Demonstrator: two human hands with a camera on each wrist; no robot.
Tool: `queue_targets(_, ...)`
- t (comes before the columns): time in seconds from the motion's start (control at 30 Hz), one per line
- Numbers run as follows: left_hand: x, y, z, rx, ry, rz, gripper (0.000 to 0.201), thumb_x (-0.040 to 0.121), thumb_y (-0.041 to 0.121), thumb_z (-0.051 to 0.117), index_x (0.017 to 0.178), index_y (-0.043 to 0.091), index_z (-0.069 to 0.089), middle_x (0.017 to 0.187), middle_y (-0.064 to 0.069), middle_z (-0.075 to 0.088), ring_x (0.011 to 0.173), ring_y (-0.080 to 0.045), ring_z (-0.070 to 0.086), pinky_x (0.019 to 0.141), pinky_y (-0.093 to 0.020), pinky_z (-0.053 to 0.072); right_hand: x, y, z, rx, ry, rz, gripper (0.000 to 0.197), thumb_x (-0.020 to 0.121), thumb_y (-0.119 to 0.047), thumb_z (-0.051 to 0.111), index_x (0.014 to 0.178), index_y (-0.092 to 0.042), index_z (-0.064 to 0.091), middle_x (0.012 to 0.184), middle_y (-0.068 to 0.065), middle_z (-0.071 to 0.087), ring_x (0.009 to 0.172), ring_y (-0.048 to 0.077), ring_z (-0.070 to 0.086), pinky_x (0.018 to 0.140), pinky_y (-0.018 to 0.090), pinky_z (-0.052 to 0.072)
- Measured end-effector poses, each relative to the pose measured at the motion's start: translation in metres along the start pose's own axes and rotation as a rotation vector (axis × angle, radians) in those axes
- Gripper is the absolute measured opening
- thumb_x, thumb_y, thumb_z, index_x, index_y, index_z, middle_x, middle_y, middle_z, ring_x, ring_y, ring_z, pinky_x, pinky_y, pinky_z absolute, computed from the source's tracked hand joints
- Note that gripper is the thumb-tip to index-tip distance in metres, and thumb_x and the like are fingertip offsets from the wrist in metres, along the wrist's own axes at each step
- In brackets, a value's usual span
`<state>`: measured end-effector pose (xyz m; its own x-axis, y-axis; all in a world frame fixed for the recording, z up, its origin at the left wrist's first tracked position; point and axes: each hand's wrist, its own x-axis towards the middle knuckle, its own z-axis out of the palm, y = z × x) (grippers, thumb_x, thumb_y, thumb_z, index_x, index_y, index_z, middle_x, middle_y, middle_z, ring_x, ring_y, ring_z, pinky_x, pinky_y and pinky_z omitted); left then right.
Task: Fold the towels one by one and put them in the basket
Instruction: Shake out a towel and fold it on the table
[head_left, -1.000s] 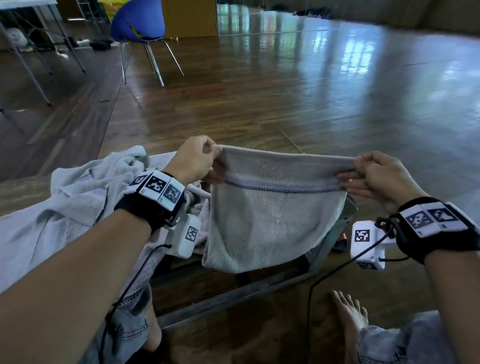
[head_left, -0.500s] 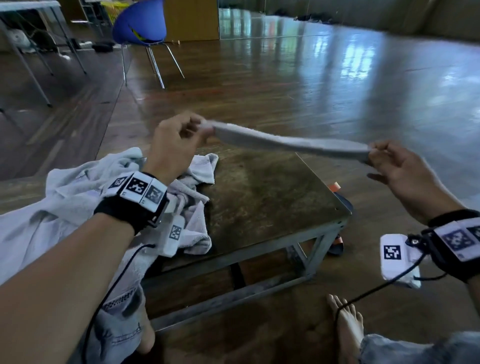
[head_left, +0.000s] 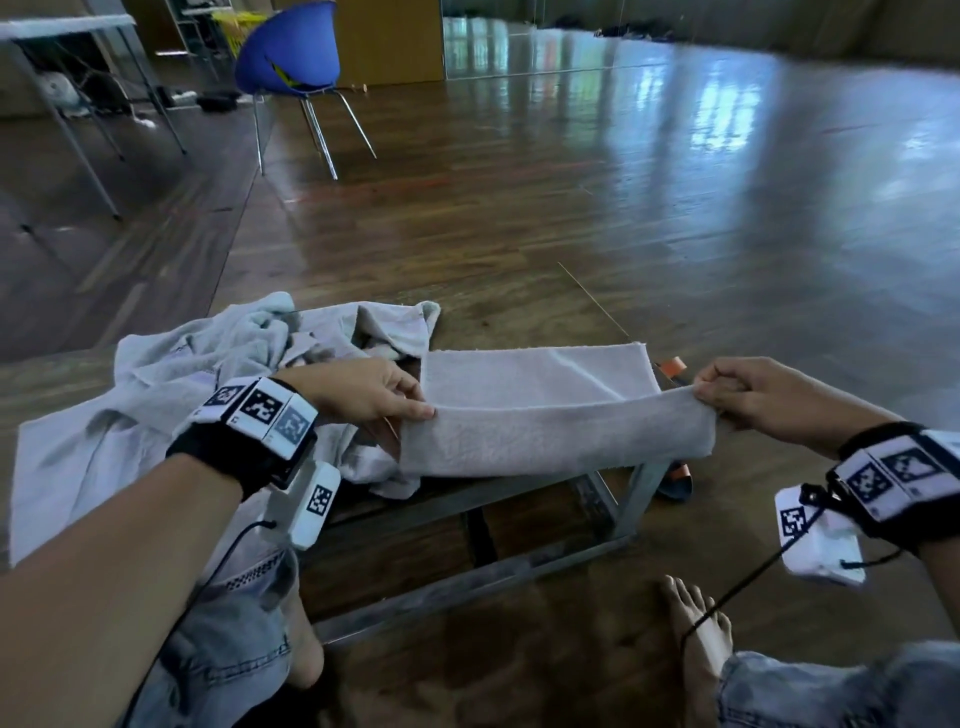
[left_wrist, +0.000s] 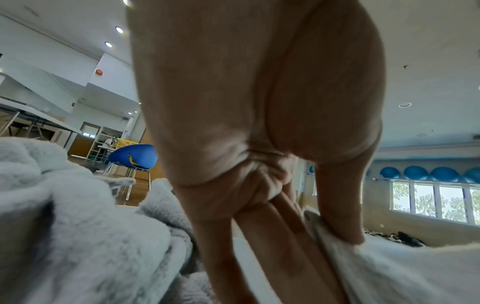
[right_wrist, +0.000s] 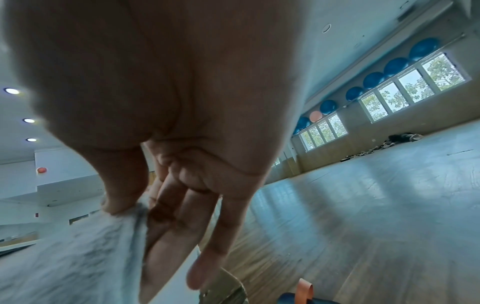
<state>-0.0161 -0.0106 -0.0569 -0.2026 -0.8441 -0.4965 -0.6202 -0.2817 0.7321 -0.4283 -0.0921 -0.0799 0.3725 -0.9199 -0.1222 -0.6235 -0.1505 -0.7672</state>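
A pale grey towel (head_left: 545, 410) lies spread across the low table (head_left: 519, 486), its far half flat and its near edge lifted between my hands. My left hand (head_left: 405, 410) pinches the towel's near left corner; in the left wrist view the thumb (left_wrist: 337, 216) presses cloth (left_wrist: 389, 271) against the fingers. My right hand (head_left: 709, 397) pinches the near right corner just past the table's right end; in the right wrist view the thumb (right_wrist: 122, 195) clamps the towel (right_wrist: 78, 257). No basket is in view.
A heap of unfolded grey towels (head_left: 208, 395) covers the table's left part and spills over my left knee. An orange and dark sandal (head_left: 672, 475) lies under the table's right end. My bare foot (head_left: 701, 639) rests on the wooden floor. A blue chair (head_left: 288, 57) stands far behind.
The towel was held up hanging, then swung flat at chest height, and now has come down onto the table. Both hands dropped lower and nearer with its near edge.
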Motion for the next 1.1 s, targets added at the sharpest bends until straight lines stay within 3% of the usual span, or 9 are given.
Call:
queue_targets(0.1,0.000,0.000,-0.002,0.011,-0.003,-0.041,0.026,0.094,0.020,0.064,0.105,-0.004,0.063,0.091,-0.019,0.073,0.091,-0.040,0.072,0.089,-0.051,0.056,0.012,0.004,0.002,-0.039,-0.034,0.057,0.016,0.098,-0.018,0.061,0.090,-0.005,0.067,0.072,-0.004,0.068,0.057,0.004,0.066,0.053,0.020,0.050)
queue_targets(0.23,0.015,-0.002,-0.008,0.133,0.212,0.013,0.027,0.092,0.022,0.069,0.101,-0.003,0.066,0.063,0.000,0.071,0.054,-0.012,0.070,0.052,-0.020,0.054,0.031,0.001,0.011,-0.080,0.093,0.008,0.015,0.097,-0.021,0.062,0.088,-0.011,0.067,0.059,-0.005,0.067,0.049,0.006,0.061,0.048,0.022,0.048)
queue_targets(0.33,0.033,-0.008,-0.018,0.106,0.375,0.058,0.024,0.092,0.018,0.069,0.099,-0.005,0.066,0.062,-0.004,0.068,0.053,-0.017,0.066,0.056,-0.026,0.057,0.049,-0.001,0.017,-0.146,0.239,-0.067,0.013,0.097,-0.024,0.063,0.086,-0.019,0.069,0.072,-0.003,0.068,0.059,0.011,0.059,0.064,0.028,0.046)
queue_targets(0.43,0.051,-0.011,-0.023,0.198,0.520,0.093,0.019,0.091,0.018,0.071,0.092,0.000,0.068,0.071,-0.007,0.069,0.061,-0.020,0.066,0.054,-0.014,0.051,0.063,0.000,0.021,-0.181,0.321,-0.082,0.012,0.096,-0.028,0.063,0.089,-0.021,0.069,0.076,-0.008,0.067,0.069,0.010,0.061,0.074,0.029,0.045)
queue_targets(0.5,0.063,-0.011,-0.022,0.238,0.583,0.103,0.017,0.090,0.019,0.071,0.089,0.002,0.069,0.076,-0.008,0.071,0.065,-0.024,0.068,0.060,-0.020,0.054,0.072,0.001,0.024,-0.225,0.355,-0.069,0.010,0.095,-0.028,0.064,0.091,-0.022,0.070,0.083,-0.007,0.069,0.079,0.013,0.063,0.080,0.028,0.044)
queue_targets(0.6,0.081,-0.011,-0.021,0.261,0.649,0.109,0.017,0.090,0.019,0.071,0.089,0.002,0.070,0.082,-0.013,0.073,0.057,-0.016,0.064,0.058,-0.025,0.051,0.086,0.003,0.027,-0.284,0.369,-0.031,0.008,0.094,-0.027,0.066,0.090,-0.022,0.071,0.090,0.001,0.072,0.090,0.020,0.064,0.085,0.029,0.044)
queue_targets(0.77,0.098,-0.020,-0.023,0.379,0.584,0.046,0.020,0.089,0.022,0.072,0.075,0.007,0.072,0.077,-0.006,0.071,0.077,-0.019,0.064,0.087,-0.038,0.053,0.106,0.009,0.033,-0.357,0.296,0.029,0.010,0.094,-0.026,0.066,0.089,-0.021,0.073,0.095,0.004,0.072,0.097,0.024,0.063,0.086,0.029,0.041)
queue_targets(0.93,0.100,-0.027,-0.026,0.453,0.576,0.043,0.020,0.087,0.024,0.074,0.080,0.006,0.078,0.082,-0.006,0.075,0.081,-0.021,0.067,0.081,-0.039,0.055,0.117,0.014,0.044,-0.366,0.256,0.061,0.013,0.093,-0.024,0.064,0.085,-0.021,0.073,0.093,0.007,0.069,0.087,0.023,0.061,0.076,0.029,0.042)
queue_targets(1.1,0.090,-0.027,-0.025,0.487,0.563,0.022,0.017,0.085,0.025,0.077,0.085,0.008,0.080,0.081,-0.004,0.075,0.081,-0.018,0.067,0.084,-0.041,0.056,0.118,0.014,0.045,-0.343,0.233,0.069,0.010,0.093,-0.028,0.067,0.089,-0.021,0.074,0.094,0.003,0.068,0.093,0.022,0.060,0.080,0.031,0.042)
